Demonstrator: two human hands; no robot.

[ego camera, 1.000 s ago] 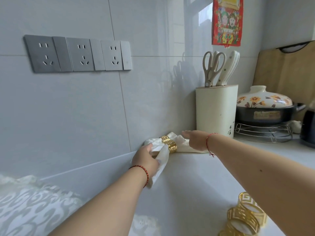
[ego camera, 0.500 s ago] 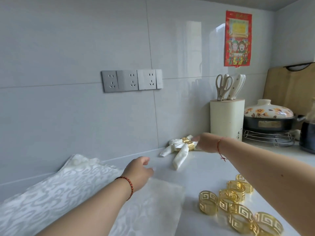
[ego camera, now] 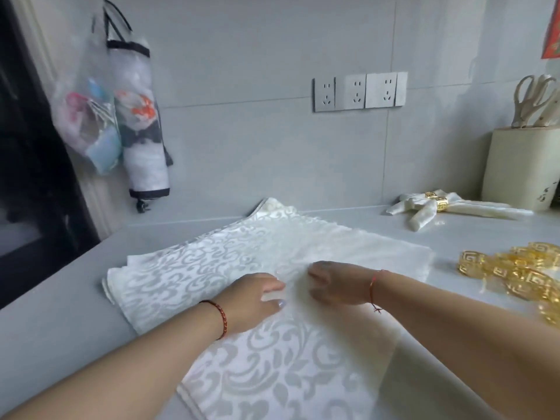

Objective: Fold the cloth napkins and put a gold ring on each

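I am resting both hands on the top napkin (ego camera: 218, 268) of the stack on the worktop (ego camera: 60, 313): my left hand (ego camera: 251, 298) is lying flat, fingers relaxed, while my right hand (ego camera: 336, 284) is curling its fingers onto the cloth, though I cannot tell if it is pinching; loose rings (ego camera: 515, 272) are lying to the right

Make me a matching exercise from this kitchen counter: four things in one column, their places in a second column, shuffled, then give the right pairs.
Things
1. ringed napkins
2. loose gold rings
3. flat napkin stack
4. wall sockets

Places
A. on the tiles above the counter
B. under both hands, left hand and right hand
C. by the wall next to the cream knife block
D. heaped at the counter's right edge of view

Pairs: 1-C, 2-D, 3-B, 4-A
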